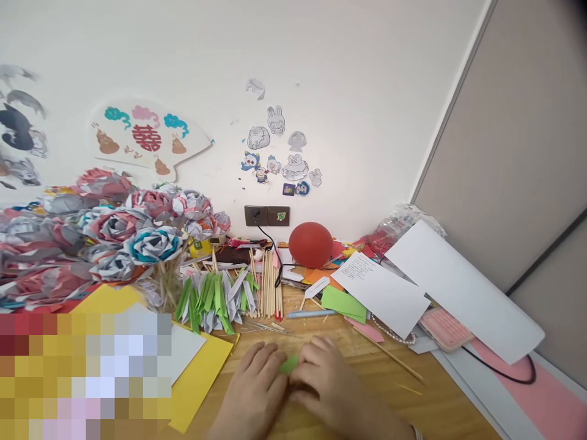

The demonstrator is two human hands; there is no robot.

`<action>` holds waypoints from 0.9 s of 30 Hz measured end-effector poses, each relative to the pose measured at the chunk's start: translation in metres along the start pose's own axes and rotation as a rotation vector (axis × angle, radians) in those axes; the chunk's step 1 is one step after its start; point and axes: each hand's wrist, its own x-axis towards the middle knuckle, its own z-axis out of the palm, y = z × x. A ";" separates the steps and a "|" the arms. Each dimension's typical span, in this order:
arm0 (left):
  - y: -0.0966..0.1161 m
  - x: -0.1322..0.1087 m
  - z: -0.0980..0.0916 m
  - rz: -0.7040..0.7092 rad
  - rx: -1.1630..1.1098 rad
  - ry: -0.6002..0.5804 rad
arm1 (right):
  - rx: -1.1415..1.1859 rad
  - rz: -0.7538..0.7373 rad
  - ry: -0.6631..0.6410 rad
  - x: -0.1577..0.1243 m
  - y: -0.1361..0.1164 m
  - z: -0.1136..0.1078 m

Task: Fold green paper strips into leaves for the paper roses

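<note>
A small piece of green paper (pixel 288 365) lies on the wooden table (pixel 367 397) between my two hands. My left hand (pixel 257 382) is on its left side, fingers bent and held together, with the thumb side against the paper. On the right side, my right hand (pixel 321 376) has curled fingers that grip the paper's edge. Most of the paper is hidden under my fingers. Just beyond my hands are thin sticks and a light blue pen (pixel 310 313).
Folded green and white paper strips (pixel 217 299), wooden sticks (pixel 270 284) and a red balloon (pixel 310 244) stand behind. Paper flowers (pixel 153 244) and yellow sheets (pixel 202 373) are at left. White sheets (pixel 380 293) and a pink phone (pixel 444 330) lie at right.
</note>
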 end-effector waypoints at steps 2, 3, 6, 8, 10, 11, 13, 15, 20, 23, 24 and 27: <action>0.005 -0.002 -0.001 -0.001 -0.003 0.003 | -0.183 -0.113 0.033 -0.001 -0.001 0.007; 0.006 -0.002 -0.002 0.006 -0.003 0.005 | -0.247 -0.157 0.051 -0.001 0.000 0.009; 0.001 0.001 -0.008 0.020 0.023 0.006 | -0.337 -0.189 0.088 -0.002 0.007 0.008; -0.004 0.003 -0.013 0.027 0.053 0.001 | -0.327 -0.163 0.096 -0.001 0.010 0.005; -0.006 0.005 -0.016 0.043 0.076 -0.024 | -0.280 -0.137 0.104 -0.001 0.010 0.002; -0.005 0.005 -0.017 0.051 0.083 -0.029 | -0.261 -0.141 0.108 -0.001 0.009 0.003; -0.003 0.004 -0.016 0.067 0.086 -0.016 | -0.259 -0.176 0.120 -0.001 0.006 0.007; 0.000 0.003 -0.015 0.088 0.077 0.007 | -0.288 -0.208 0.133 -0.002 0.005 0.012; -0.005 0.005 -0.018 0.087 0.028 -0.015 | -0.299 -0.176 0.162 -0.002 0.014 0.008; -0.011 0.009 -0.020 0.100 -0.036 -0.065 | -0.287 -0.214 0.124 -0.001 0.018 -0.002; -0.011 0.010 -0.020 0.114 -0.045 -0.076 | -0.281 -0.221 0.111 0.000 0.018 -0.005; -0.008 0.013 -0.019 0.188 -0.035 -0.090 | -0.257 -0.227 0.069 0.002 0.014 -0.008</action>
